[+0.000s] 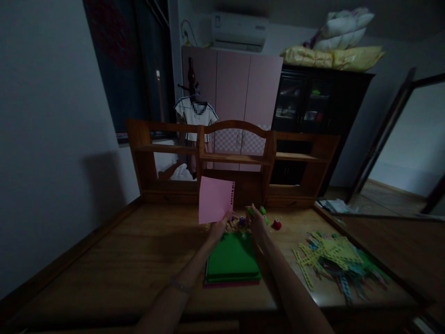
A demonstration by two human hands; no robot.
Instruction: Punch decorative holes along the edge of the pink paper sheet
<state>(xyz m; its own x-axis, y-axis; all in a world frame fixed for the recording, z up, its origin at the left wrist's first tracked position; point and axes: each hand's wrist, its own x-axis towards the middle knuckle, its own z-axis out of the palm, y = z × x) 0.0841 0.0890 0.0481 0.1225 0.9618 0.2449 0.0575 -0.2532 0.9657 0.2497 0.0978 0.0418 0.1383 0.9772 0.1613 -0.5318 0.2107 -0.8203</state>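
My left hand [221,224] grips the lower right corner of a pink sheet [214,199], which stands upright and has a row of punched holes along its right edge. My right hand [256,220] is closed around a small green item [251,211]. Beside it on the table lie another green item [262,210] and a red one [277,224]. A small dark purple item [242,221] sits between my hands among scattered small bits. Nearer to me, a stack of green sheets [233,260] lies under my forearms, with a pink layer at its bottom.
A pile of yellow, green and blue perforated strips [333,255] covers the right part of the wooden table [139,260]. A wooden shelf unit [236,159] rises along the table's far edge.
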